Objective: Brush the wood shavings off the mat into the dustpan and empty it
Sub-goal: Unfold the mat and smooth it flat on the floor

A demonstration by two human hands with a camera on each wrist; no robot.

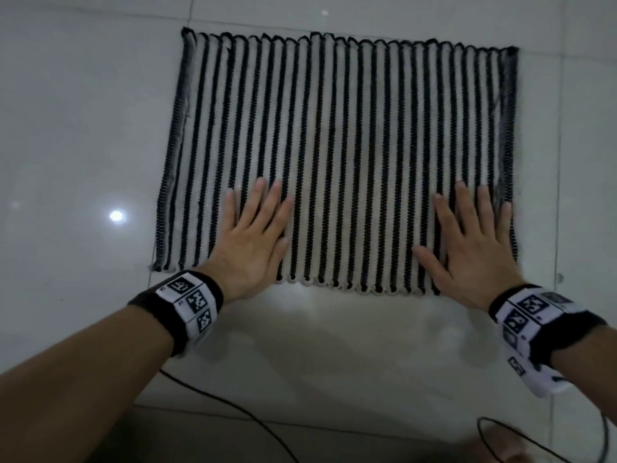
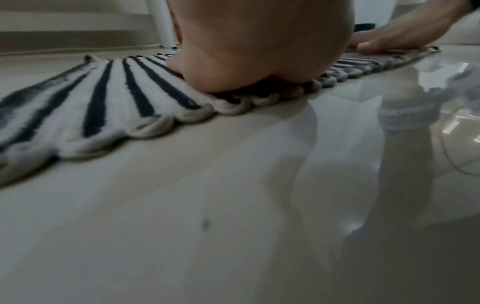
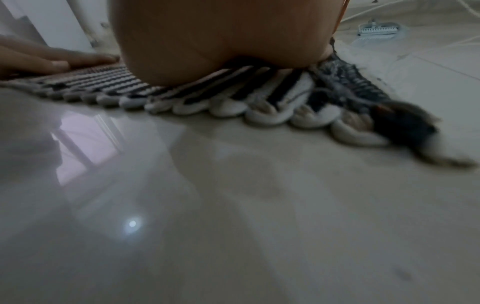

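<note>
Hands (image 1: pixel 253 238) (image 1: pixel 467 242) flat along mat's (image 1: pixel 337 128) near edge, floor (image 1: pixel 66 128) around.

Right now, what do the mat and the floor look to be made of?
Mat: apparently woven yarn, perhaps cotton, matte; black and cream ribs end in looped cords along the near edge, seen in the left wrist view.
Floor: likely glazed ceramic or polished stone tile, glossy; it mirrors a light spot and shows thin grout lines.
Both hands lie flat on the mat.
</note>
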